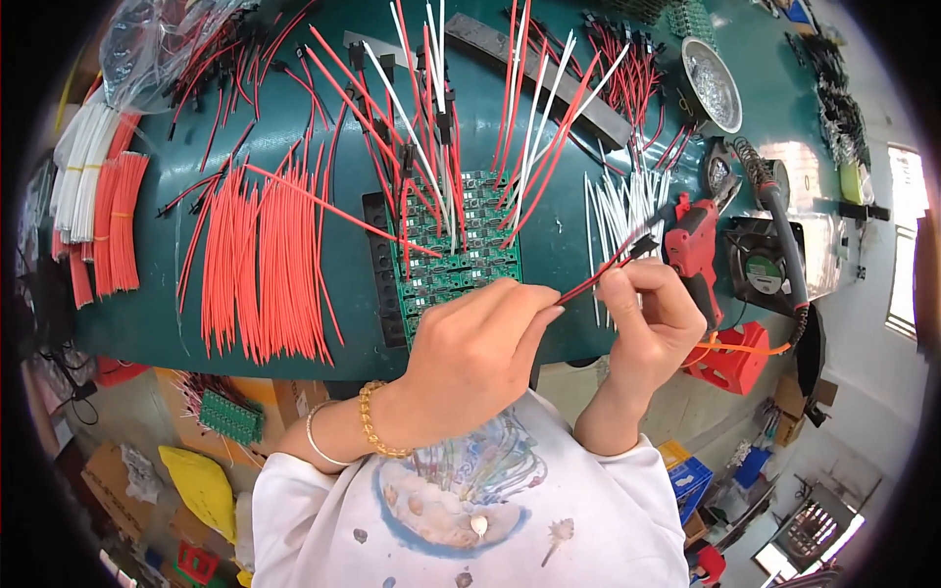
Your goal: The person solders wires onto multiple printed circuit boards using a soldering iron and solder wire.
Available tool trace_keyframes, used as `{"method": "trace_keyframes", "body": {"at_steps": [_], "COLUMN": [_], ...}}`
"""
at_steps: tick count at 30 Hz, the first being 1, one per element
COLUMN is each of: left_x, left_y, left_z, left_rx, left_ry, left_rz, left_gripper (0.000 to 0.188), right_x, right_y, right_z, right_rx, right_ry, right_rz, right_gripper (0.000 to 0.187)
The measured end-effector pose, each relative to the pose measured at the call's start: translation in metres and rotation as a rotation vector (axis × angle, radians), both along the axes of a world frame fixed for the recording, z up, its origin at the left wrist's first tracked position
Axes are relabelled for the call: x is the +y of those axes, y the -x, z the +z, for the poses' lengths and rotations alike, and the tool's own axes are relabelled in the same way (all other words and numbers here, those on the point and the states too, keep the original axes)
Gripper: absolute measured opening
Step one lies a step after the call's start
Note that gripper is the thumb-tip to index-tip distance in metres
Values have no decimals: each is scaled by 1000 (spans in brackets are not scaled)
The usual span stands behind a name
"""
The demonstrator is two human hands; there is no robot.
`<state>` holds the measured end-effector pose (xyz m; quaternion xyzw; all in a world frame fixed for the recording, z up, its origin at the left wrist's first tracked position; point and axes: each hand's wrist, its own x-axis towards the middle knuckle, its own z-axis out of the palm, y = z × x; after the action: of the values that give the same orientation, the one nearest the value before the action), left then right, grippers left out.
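Pinched between my two hands is a thin red and black wire [585, 286] with a black connector [643, 246] at its far end. My left hand [482, 343] holds the wire near its lower end, fingers closed. At the connector end, my right hand [649, 318] also has its fingertips closed on it. Just beyond my left hand lies a green circuit board panel [459, 267], partly hidden by that hand. Red and white wires [431, 147] stand up from the panel, some with black connectors. A black holder [380, 245] shows along its left side.
Left of the panel lie red wires [279, 265]; white wires [627, 201] lie right. A red-handled tool [692, 250], soldering iron [782, 220], fan [763, 269] and metal bowl [712, 86] occupy the right side. A metal bar [549, 78] lies behind. A red stool [733, 361] stands below.
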<state>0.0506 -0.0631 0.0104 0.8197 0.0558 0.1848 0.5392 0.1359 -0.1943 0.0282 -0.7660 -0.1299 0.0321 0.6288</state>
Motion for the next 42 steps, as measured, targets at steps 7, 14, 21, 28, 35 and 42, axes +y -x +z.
{"method": "trace_keyframes", "body": {"at_steps": [7,14,21,28,35,42], "left_x": [-6,0,34,36,41,40], "left_y": [-6,15,40,36,35,30], "left_z": [1,6,17,-2,-25,-29], "left_rx": [-140,-53,512,-221,-250,-198], "left_ry": [-52,219,1395,32,-391,-357], "left_rz": [75,-19,-331,-30,131,128], "left_gripper": [18,17,8,23,30,28], "right_x": [-3,1,-1,19,26,28], "right_y": [3,23,22,24,23,19], "right_z": [2,6,-9,2,-18,-32], "right_rx": [-208,54,387,-163,-587,-576], "right_ry": [136,-255,-411,42,349,245], "right_rz": [-177,248,691,655,527,476], "right_gripper": [13,9,20,27,33,29]}}
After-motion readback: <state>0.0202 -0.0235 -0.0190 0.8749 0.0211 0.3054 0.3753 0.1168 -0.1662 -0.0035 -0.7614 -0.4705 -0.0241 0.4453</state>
